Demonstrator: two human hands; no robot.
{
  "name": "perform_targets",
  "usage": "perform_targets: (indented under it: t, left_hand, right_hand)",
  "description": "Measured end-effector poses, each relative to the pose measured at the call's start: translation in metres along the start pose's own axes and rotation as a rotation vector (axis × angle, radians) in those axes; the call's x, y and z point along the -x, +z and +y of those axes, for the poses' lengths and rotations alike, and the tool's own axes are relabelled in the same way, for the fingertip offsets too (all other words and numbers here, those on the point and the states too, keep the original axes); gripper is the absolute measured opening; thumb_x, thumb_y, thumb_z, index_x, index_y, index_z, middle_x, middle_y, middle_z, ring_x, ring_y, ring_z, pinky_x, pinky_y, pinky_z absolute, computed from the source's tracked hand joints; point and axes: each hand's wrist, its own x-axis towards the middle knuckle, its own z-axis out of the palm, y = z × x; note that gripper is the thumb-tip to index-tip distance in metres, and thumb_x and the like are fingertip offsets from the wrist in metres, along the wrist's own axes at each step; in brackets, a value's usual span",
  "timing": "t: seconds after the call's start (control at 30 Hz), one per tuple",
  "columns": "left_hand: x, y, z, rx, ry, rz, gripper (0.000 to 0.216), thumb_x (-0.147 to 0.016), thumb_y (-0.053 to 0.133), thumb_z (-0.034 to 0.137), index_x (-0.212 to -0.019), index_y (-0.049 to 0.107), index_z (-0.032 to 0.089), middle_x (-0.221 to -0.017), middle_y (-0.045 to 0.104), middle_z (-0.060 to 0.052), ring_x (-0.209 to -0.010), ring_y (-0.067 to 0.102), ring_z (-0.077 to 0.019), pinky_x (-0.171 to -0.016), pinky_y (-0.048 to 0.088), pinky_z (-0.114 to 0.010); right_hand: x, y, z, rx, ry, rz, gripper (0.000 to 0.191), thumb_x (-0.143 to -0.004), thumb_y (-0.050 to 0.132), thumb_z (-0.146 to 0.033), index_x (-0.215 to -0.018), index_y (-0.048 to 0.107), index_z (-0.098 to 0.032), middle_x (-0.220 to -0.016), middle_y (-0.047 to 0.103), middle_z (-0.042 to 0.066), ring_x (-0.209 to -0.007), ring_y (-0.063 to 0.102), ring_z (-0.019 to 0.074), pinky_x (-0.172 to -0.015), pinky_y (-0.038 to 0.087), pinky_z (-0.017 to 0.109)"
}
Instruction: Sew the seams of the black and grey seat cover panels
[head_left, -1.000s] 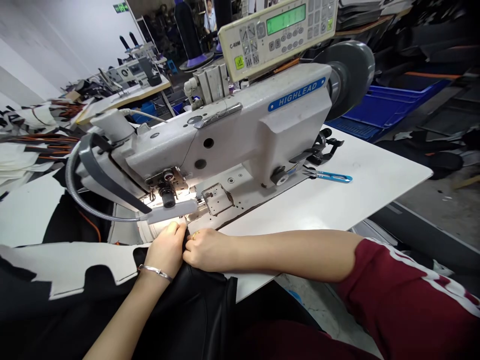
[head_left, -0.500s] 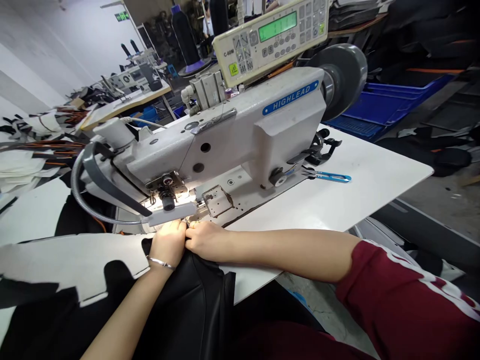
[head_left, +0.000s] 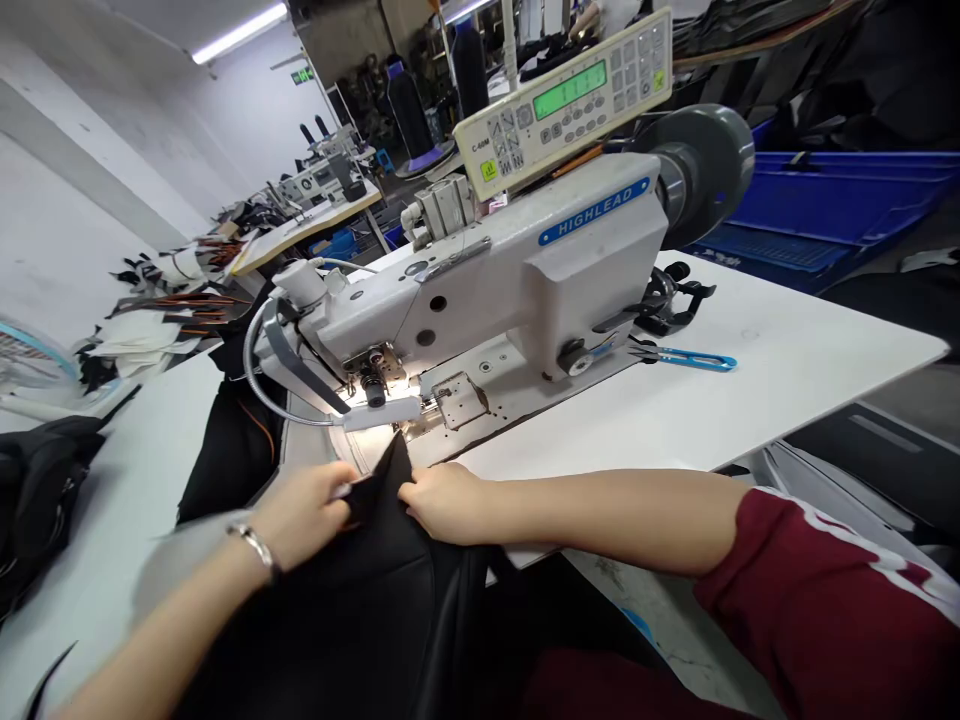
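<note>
"One change: the left hand (head_left: 306, 513) is drawing away from the right hand (head_left: 444, 503); what are they holding?"
"Both are gripping black material (head_left: 375, 590); its peak is standing near the lamp (head_left: 382, 413) of the sewing machine (head_left: 487, 290), its bulk is draping below the hands."
"Meaning?"
"Apparently, edges are being parted; not fed."

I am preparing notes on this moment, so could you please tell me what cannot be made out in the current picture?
In the head view:
Left hand: blurred, so exact finger placement is unclear.
Black material: its lower end is cut off by the bottom edge.
Needle: cannot be picked out; the lamp head covers part of that area.
Display: characters too small to read.
</note>
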Motion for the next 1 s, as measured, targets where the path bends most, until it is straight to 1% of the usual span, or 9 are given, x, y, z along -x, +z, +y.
perform_targets:
  t: [0.07, 0.13, 0.2, 0.27, 0.37, 0.47, 0.77, 0.87, 1.0]
  left_hand:
    - [0.003, 0.024, 0.022, 0.035, 0.043, 0.056, 0.031, -0.083, 0.044, 0.015, -0.107, 0.061, 0.022, -0.1, 0.071, -0.006, -0.096, 0.065, -0.0255, -0.078, 0.048, -0.034]
    - [0.004, 0.046, 0.04, -0.038, 0.041, 0.114, 0.031, -0.084, 0.046, 0.018, -0.11, 0.062, 0.021, -0.1, 0.071, -0.007, -0.098, 0.065, -0.0286, -0.078, 0.049, -0.038]
    - [0.002, 0.059, 0.047, -0.088, 0.038, 0.147, 0.03, -0.083, 0.047, 0.016, -0.106, 0.064, 0.021, -0.104, 0.07, -0.008, -0.097, 0.066, -0.0283, -0.074, 0.051, -0.037]
    - [-0.002, 0.064, 0.046, -0.068, 0.059, 0.177, 0.032, -0.082, 0.046, 0.013, -0.106, 0.065, 0.022, -0.122, 0.064, -0.008, -0.1, 0.065, -0.0256, -0.075, 0.053, -0.036]
    - [-0.009, 0.064, 0.036, 0.05, 0.131, 0.177, 0.04, -0.079, 0.046, 0.009, -0.111, 0.066, 0.024, -0.142, 0.052, -0.003, -0.115, 0.06, -0.0225, -0.088, 0.053, -0.035]
    - [-0.017, 0.062, 0.027, 0.143, 0.189, 0.155, 0.043, -0.076, 0.046, 0.008, -0.112, 0.066, 0.022, -0.139, 0.055, -0.002, -0.122, 0.056, -0.0213, -0.098, 0.05, -0.035]
    - [-0.042, 0.052, 0.016, 0.134, 0.224, 0.172, 0.044, -0.073, 0.046, 0.009, -0.109, 0.069, 0.022, -0.132, 0.06, -0.002, -0.119, 0.059, -0.0221, -0.1, 0.051, -0.035]
    - [-0.05, 0.049, 0.012, 0.13, 0.236, 0.181, 0.047, -0.073, 0.045, 0.009, -0.112, 0.069, 0.022, -0.13, 0.061, -0.002, -0.119, 0.059, -0.0229, -0.098, 0.052, -0.037]
    - [-0.063, 0.048, 0.008, 0.148, 0.248, 0.198, 0.05, -0.073, 0.045, 0.011, -0.118, 0.066, 0.019, -0.129, 0.062, -0.005, -0.12, 0.057, -0.0229, -0.103, 0.049, -0.036]
  right_hand:
    - [0.003, -0.001, -0.003, 0.074, -0.031, -0.026, 0.018, -0.089, 0.048, -0.015, -0.098, 0.063, -0.011, -0.091, 0.066, 0.012, -0.076, 0.064, 0.0219, -0.059, 0.047, 0.03]
    - [0.005, -0.005, -0.007, 0.103, -0.048, -0.052, 0.019, -0.086, 0.048, -0.007, -0.095, 0.064, -0.01, -0.091, 0.067, 0.011, -0.078, 0.065, 0.0225, -0.058, 0.047, 0.03]
    - [0.008, -0.009, -0.011, 0.127, -0.064, -0.087, 0.019, -0.083, 0.048, -0.003, -0.091, 0.065, -0.008, -0.092, 0.068, 0.012, -0.081, 0.065, 0.0231, -0.056, 0.047, 0.03]
    - [0.01, -0.01, -0.013, 0.161, -0.085, -0.104, 0.019, -0.083, 0.049, -0.003, -0.091, 0.065, -0.008, -0.094, 0.068, 0.012, -0.083, 0.065, 0.0237, -0.056, 0.047, 0.031]
    - [0.011, -0.007, -0.012, 0.189, -0.128, -0.089, 0.021, -0.086, 0.046, -0.003, -0.091, 0.066, -0.008, -0.09, 0.068, 0.012, -0.083, 0.065, 0.024, -0.057, 0.048, 0.033]
    - [0.009, 0.001, -0.008, 0.198, -0.167, -0.039, 0.024, -0.087, 0.042, -0.002, -0.089, 0.065, -0.008, -0.086, 0.066, 0.012, -0.082, 0.064, 0.0237, -0.057, 0.048, 0.033]
    - [-0.005, 0.01, 0.003, 0.206, -0.105, 0.086, 0.022, -0.087, 0.041, -0.004, -0.092, 0.062, -0.007, -0.087, 0.065, 0.014, -0.076, 0.062, 0.0218, -0.055, 0.048, 0.032]
    - [-0.01, 0.013, 0.006, 0.21, -0.107, 0.116, 0.022, -0.088, 0.04, -0.004, -0.09, 0.062, -0.007, -0.086, 0.065, 0.014, -0.076, 0.061, 0.0215, -0.057, 0.048, 0.032]
    - [-0.019, 0.016, 0.011, 0.202, -0.077, 0.139, 0.024, -0.088, 0.038, -0.005, -0.092, 0.062, -0.006, -0.089, 0.064, 0.016, -0.078, 0.062, 0.0232, -0.06, 0.049, 0.034]
